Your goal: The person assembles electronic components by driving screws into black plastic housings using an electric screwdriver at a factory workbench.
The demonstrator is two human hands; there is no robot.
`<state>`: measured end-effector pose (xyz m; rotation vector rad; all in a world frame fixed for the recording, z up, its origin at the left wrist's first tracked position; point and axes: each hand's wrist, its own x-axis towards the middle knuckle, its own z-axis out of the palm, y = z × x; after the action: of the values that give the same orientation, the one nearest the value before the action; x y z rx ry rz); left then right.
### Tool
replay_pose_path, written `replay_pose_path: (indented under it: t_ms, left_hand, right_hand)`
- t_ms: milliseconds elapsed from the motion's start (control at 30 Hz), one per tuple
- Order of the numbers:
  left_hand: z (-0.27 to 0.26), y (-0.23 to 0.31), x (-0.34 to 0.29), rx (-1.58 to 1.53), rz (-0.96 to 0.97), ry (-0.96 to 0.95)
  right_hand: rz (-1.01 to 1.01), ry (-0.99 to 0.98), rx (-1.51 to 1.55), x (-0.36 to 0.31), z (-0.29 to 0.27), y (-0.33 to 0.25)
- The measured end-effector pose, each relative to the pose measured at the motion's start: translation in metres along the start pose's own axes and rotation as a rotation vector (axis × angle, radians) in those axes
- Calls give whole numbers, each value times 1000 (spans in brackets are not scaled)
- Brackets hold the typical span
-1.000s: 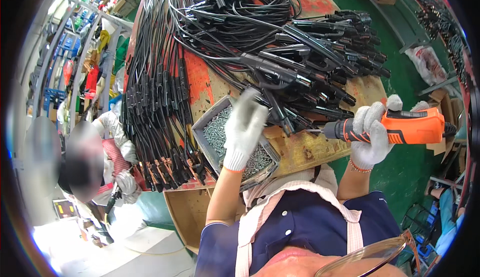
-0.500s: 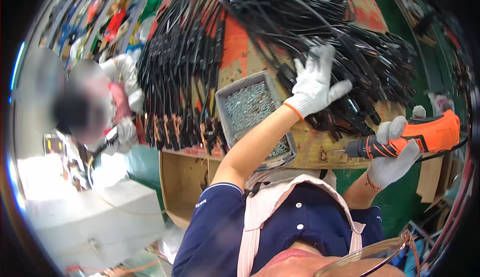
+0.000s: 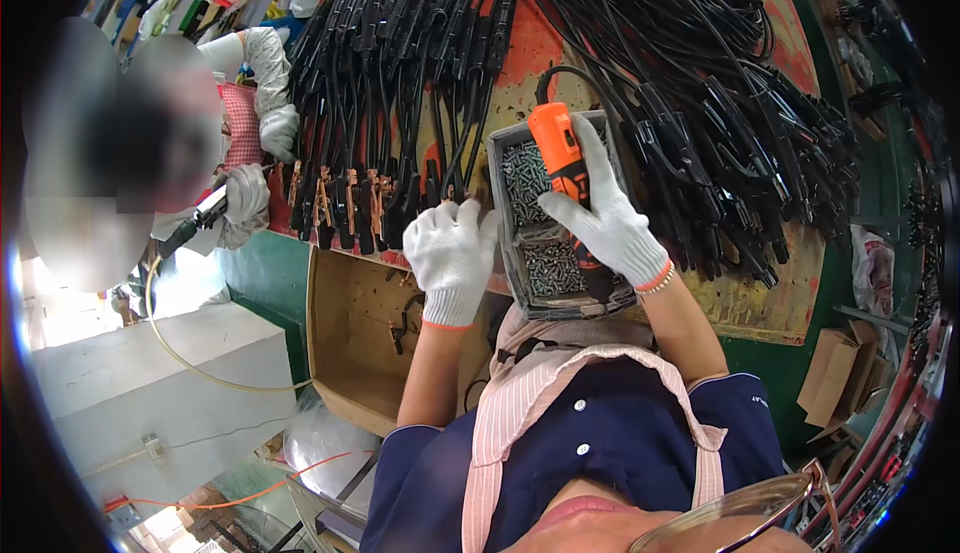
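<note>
My gloved left hand (image 3: pixel 447 258) is at the near edge of the table, left of the screw box. Its fingers curl closed against the lower ends of the black cable pieces; what they grip is hidden. In my gloved right hand (image 3: pixel 612 218) is an orange and black electric screwdriver (image 3: pixel 556 143), held over the box with its black nose toward me. The grey box (image 3: pixel 507 263) has two compartments of small silvery screws (image 3: pixel 553 271). Left of it lies a row of black cables with thick black handles (image 3: pixel 370 28), several ending in copper-coloured jaws (image 3: pixel 350 198).
A large pile of black cables with handles (image 3: pixel 690 168) covers the table's right side. Below the table edge stands an open cardboard box (image 3: pixel 350 323) with a few dark pieces inside. At the left, a co-worker's gloved hand (image 3: pixel 245 198) holds a corded tool (image 3: pixel 190 225).
My left hand has left the right-hand cable pile for the row on the left and closed. My right hand has carried the electric screwdriver leftward over the screw box. The whole view has shifted.
</note>
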<state>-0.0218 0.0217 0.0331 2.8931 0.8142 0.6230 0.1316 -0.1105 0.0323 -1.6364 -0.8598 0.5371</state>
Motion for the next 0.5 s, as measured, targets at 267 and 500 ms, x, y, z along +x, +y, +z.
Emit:
replay_pose_path:
  t_ms: [267, 500]
  left_hand:
    - [-5, -27, 8, 243, 74, -199]
    - [-49, -85, 37, 385, -203, -36]
  right_hand:
    - [-150, 227, -609, 15, -15, 14]
    - [-279, 258, -651, 12, -24, -10]
